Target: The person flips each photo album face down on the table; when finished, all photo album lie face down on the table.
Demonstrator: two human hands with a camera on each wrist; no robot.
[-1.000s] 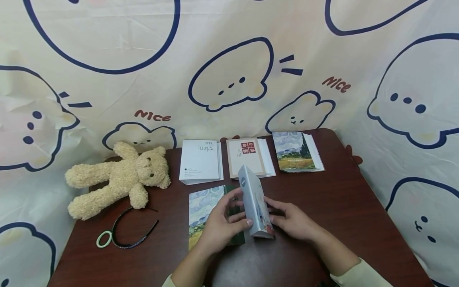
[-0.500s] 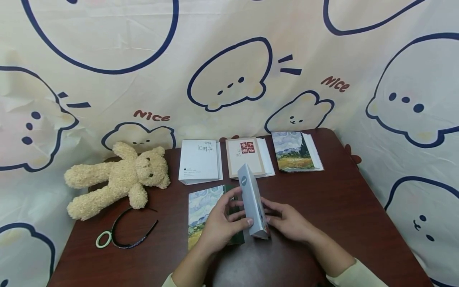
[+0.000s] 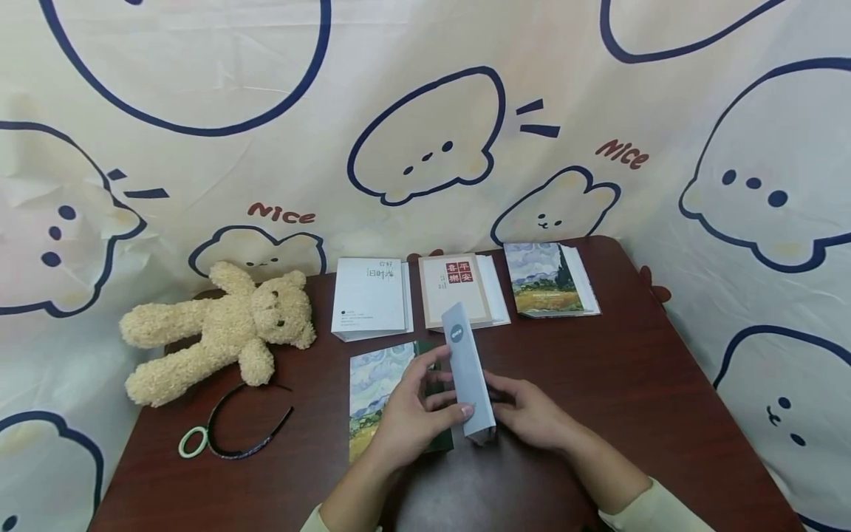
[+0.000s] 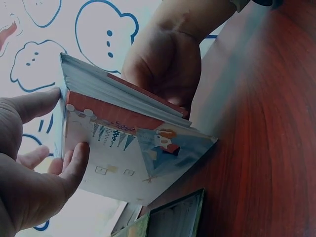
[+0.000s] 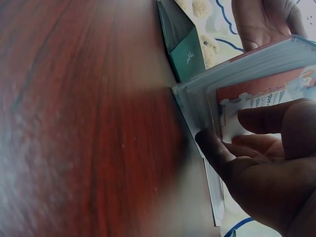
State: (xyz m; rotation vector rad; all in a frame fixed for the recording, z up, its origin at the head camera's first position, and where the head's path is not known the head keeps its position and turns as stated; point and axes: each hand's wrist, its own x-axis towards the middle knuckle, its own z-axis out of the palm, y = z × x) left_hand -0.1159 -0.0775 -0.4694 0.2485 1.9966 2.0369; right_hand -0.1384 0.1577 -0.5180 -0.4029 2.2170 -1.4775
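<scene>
A pale blue-grey photo album (image 3: 470,377) stands upright, slightly tilted, between both hands, its spine towards me. My left hand (image 3: 415,414) grips it from the left, thumb on the spine and fingers against the cover. In the left wrist view its illustrated cover (image 4: 113,143) shows bunting and a cartoon figure, with layered pages behind. My right hand (image 3: 535,414) holds the album's right side. In the right wrist view the right fingers (image 5: 217,153) bend onto the page side, by a red-topped illustrated panel (image 5: 266,89).
An album with a landscape painting (image 3: 375,384) and dark green spine lies under my left hand. Behind stand a white album (image 3: 368,295), a beige album (image 3: 452,288) and another painted album (image 3: 545,281). At left lie a teddy bear (image 3: 233,325) and a black headband (image 3: 233,452) with a green ring.
The album has turned, so its spine faces me more squarely and its illustrated side is out of the head view. My right hand has shifted slightly left; my left hand stays in place.
</scene>
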